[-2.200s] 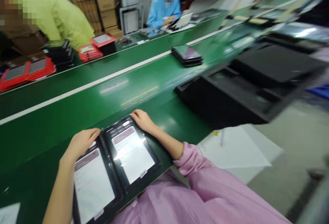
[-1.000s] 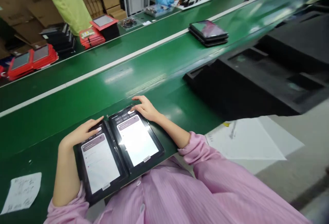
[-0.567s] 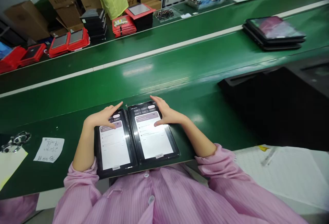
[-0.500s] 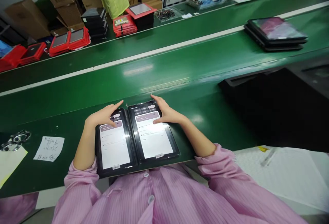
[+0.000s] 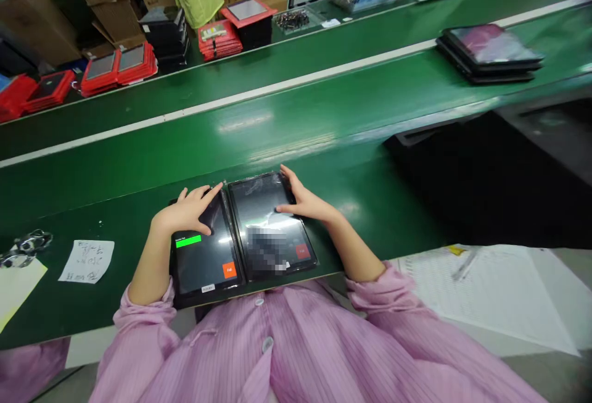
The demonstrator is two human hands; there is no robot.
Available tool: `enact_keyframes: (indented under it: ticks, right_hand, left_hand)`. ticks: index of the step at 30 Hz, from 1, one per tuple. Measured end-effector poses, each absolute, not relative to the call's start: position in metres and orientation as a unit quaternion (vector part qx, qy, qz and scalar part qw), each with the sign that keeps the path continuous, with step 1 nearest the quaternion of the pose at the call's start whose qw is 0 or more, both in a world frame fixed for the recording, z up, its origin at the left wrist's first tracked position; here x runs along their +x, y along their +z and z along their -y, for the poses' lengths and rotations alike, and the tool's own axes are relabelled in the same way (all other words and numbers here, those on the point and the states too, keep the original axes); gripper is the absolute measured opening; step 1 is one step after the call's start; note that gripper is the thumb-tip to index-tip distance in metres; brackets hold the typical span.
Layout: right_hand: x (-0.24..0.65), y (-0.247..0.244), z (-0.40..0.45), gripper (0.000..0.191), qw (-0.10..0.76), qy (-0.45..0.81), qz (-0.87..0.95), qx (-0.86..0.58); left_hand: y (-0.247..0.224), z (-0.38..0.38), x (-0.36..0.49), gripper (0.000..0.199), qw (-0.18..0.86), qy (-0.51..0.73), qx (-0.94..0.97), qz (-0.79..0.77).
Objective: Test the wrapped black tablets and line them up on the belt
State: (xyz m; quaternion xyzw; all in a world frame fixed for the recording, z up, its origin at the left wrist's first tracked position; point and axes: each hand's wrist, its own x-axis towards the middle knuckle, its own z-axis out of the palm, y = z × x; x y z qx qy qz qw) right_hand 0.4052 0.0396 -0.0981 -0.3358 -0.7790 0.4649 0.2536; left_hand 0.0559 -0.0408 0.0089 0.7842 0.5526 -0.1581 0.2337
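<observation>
Two black tablets lie side by side at the near edge of the green bench. The left tablet (image 5: 201, 270) has a dark screen with a green bar and an orange "Fail" button. On the right tablet (image 5: 256, 205) the screen is also dark, with a dim red button and a blurred patch low down. My left hand (image 5: 190, 210) is open, spread over the top of the left tablet, its thumb over the screen. Fingers apart, my right hand (image 5: 303, 198) rests at the upper right edge of the right tablet, thumb over its screen.
A large black case or panel (image 5: 490, 187) stands at the right. Stacked tablets (image 5: 490, 57) lie on the far belt. A handwritten note (image 5: 87, 261) and a shiny metal object (image 5: 28, 247) are at the left. Red-cased tablets (image 5: 118, 66) line the back shelf.
Both tablet screens have gone from bright menu pages to dark screens with coloured buttons. My hands have stayed nearly in place; the left fingers are spread a little more. The view has shifted slightly.
</observation>
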Motion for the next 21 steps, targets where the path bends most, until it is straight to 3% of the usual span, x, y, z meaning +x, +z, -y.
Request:
enact_keyframes:
  ticks: [5, 10, 15, 21]
  right_hand:
    - [0.409, -0.099, -0.019, 0.111, 0.253, 0.475, 0.779, -0.321]
    - [0.413, -0.106, -0.022, 0.094, 0.33, 0.547, 0.683, -0.354]
    - [0.414, -0.119, -0.017, 0.047, 0.381, 0.56, 0.587, -0.444]
    - [0.413, -0.118, -0.011, 0.041, 0.388, 0.562, 0.545, -0.486]
  left_hand:
    - [0.007, 0.047, 0.074, 0.128, 0.188, -0.204, 0.781, -0.56]
    - [0.004, 0.047, 0.073, 0.13, 0.184, -0.193, 0.777, -0.57]
    - [0.003, 0.043, 0.063, 0.107, 0.232, -0.157, 0.779, -0.56]
    - [-0.004, 0.036, 0.066, 0.076, 0.262, -0.112, 0.775, -0.565]
